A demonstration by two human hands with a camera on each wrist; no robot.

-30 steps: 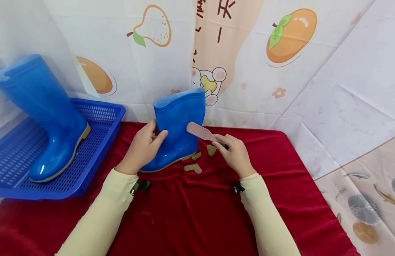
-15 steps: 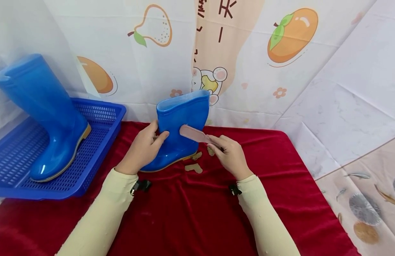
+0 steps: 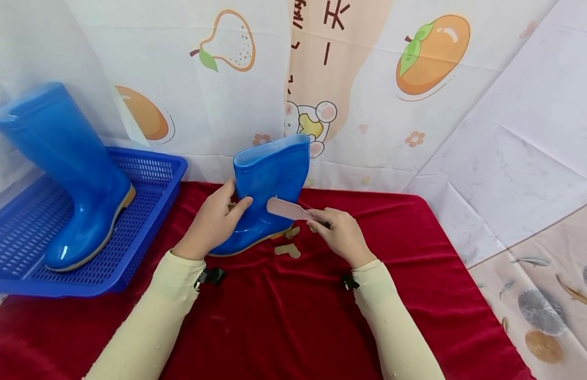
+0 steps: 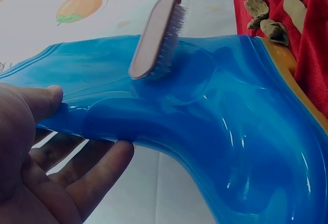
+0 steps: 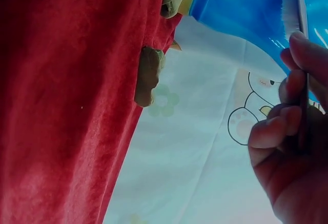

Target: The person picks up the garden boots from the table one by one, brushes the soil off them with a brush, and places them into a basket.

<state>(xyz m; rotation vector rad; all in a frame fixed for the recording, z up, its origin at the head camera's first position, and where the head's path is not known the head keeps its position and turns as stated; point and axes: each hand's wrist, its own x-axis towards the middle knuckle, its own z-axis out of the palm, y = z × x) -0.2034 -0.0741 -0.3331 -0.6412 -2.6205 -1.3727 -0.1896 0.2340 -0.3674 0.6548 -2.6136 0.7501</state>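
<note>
A blue rain boot [image 3: 274,177] with a yellowish sole stands upright on the red cloth, its toe towards the left. My left hand [image 3: 211,219] grips the front of its shaft; in the left wrist view the thumb [image 4: 43,101] lies on one side and the fingers curl under the edge. My right hand [image 3: 343,235] holds a pinkish brush [image 3: 287,209] by its handle. The brush's pale bristles face the boot's side, around the ankle, and seem to touch it. In the right wrist view, my right fingers [image 5: 279,126] wrap round the handle.
Several brown clay-like lumps [image 3: 287,250] lie by the boot's heel. At the left, a blue plastic basket [image 3: 146,232] holds a second blue boot [image 3: 79,174]. A printed curtain [image 3: 369,142] hangs behind the red-covered table [image 3: 284,327].
My right hand has moved the brush left and down the boot's side, from the shaft towards the ankle. The boot's top has shifted slightly right; my left hand has stayed on it.
</note>
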